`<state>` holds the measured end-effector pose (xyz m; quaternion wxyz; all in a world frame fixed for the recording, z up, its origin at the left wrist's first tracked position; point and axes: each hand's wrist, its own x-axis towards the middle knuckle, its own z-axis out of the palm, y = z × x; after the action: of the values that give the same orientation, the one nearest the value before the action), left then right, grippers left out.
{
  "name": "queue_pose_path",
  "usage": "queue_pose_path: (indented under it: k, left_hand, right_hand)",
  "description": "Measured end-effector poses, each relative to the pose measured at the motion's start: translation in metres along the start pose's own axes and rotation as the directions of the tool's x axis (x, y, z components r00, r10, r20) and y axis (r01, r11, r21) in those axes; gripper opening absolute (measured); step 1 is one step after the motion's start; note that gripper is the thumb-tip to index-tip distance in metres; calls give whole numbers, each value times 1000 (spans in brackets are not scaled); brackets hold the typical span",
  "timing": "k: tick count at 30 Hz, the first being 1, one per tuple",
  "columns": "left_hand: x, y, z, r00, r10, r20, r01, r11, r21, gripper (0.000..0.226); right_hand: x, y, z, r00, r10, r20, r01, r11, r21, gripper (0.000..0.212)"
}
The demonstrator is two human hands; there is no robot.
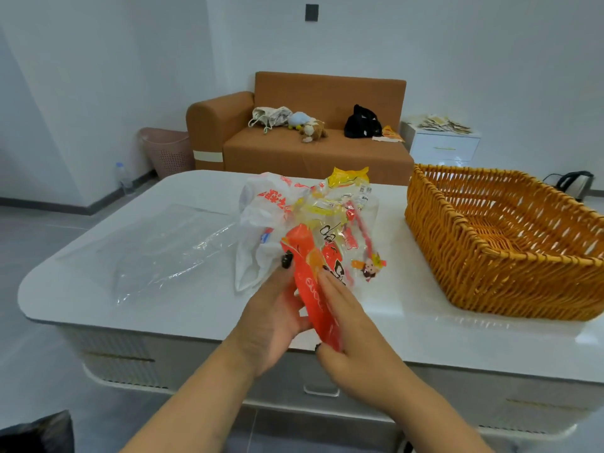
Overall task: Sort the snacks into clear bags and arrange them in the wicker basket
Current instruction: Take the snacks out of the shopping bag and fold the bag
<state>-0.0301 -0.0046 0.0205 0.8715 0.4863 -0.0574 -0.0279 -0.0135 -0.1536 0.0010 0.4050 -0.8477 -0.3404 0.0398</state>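
Glossy white tabletop [408, 308], smooth, catching reflections. Clear bags [163, 243] of thin shiny film, crinkled. Snack packets [313, 289] in slick red plastic, a white plastic bag [261, 223] softly creased. Basket [503, 237] of rough woven wicker, orange. Sofa [313, 148] in matt brown cloth.

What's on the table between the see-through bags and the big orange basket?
In the head view, a white shopping bag with snack packets lies between the clear bags and wicker basket; both hands hold a red packet.

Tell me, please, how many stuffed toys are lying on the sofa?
2: a pale blue toy and a brown-and-white toy, side by side on the sofa seat; others may be hidden.
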Motion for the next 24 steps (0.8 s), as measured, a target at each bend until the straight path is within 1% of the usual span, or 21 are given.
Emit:
queue_pose_path:
  k: [1, 3, 4, 5, 6, 7, 8, 9, 10, 11, 12, 13, 14, 15, 16, 17, 19, 20, 22, 24]
  left_hand:
    - [1, 3, -1, 998, 22, -53, -19, 998, 63, 73]
    - [4, 5, -3, 975, 70, -210, -27, 979, 203, 48]
    - [6, 4, -5, 954, 89, -287, -19, 971, 240, 35]
    - [8, 4, -7, 932, 98, -349, -9, 969, 246, 25]
    - [9, 5, -9, 913, 98, -396, -5, 973, 230, 20]
    - [9, 8, -10, 901, 92, -425, -4, 979, 204, 18]
    - [9, 11, -12, 896, 87, -435, -10, 984, 178, 17]
    - [9, 13, -13, 896, 85, -436, -18, 988, 155, 17]
    - [9, 15, -13, 897, 81, -435, -26, 991, 131, 17]
    - [8, 16, -14, 896, 77, -438, -32, 994, 107, 17]
    - [8, 16, -14, 893, 71, -443, -37, 996, 85, 17]
    - [8, 16, -15, 889, 65, -453, -41, 997, 64, 18]
    - [9, 15, -15, 885, 55, -461, -38, 998, 46, 19]
    - [9, 14, -14, 883, 43, -468, -30, 999, 35, 19]
    - [10, 13, -14, 880, 27, -474, -14, 999, 32, 18]
    - [10, 12, -13, 876, 10, -481, 8, 999, 36, 16]
    - [11, 9, -13, 870, -30, -491, 57, 998, 41, 15]
    - [11, 8, -13, 871, -51, -488, 78, 996, 34, 16]
    - [11, 6, -12, 885, -100, -455, 128, 991, 31, 22]
    - [10, 5, -10, 897, -123, -425, 176, 980, 89, 23]
  right_hand:
    - [2, 0, 1, 999, -9, 36, 9, 1000, 5, 90]
    - [6, -1, 0, 998, -33, 50, 29, 996, 89, 87]
    - [8, -2, -2, 999, -30, 13, 28, 990, 136, 80]
    - [10, -1, -5, 998, -7, -57, 17, 985, 173, 71]
    - [13, -1, -9, 988, 35, -152, -4, 979, 204, 61]
    - [15, 0, -13, 960, 100, -262, -37, 971, 235, 53]
    - [18, 1, -17, 911, 182, -370, -82, 960, 269, 48]
    - [20, 3, -21, 846, 279, -454, -135, 936, 324, 46]
    - [22, 6, -25, 777, 394, -492, -199, 894, 401, 49]
    - [22, 6, -27, 717, 520, -464, -276, 823, 496, 55]
    - [21, 8, -29, 683, 626, -377, -330, 725, 605, 59]
    - [20, 11, -30, 676, 692, -253, -348, 603, 718, 57]
    - [18, 12, -30, 695, 712, -103, -343, 454, 823, 49]
    - [16, 11, -30, 726, 687, 41, -329, 294, 898, 39]
    - [14, 9, -29, 760, 639, 116, -315, 206, 926, 31]
    - [13, 9, -28, 788, 603, 126, -308, 209, 928, 29]
    - [12, 6, -27, 818, 574, 36, -256, 307, 916, 34]
    - [11, 6, -27, 819, 573, -21, -212, 336, 918, 37]
    - [9, 5, -27, 795, 599, -94, -147, 341, 928, 39]
    - [8, 8, -28, 768, 622, -152, -96, 346, 933, 43]
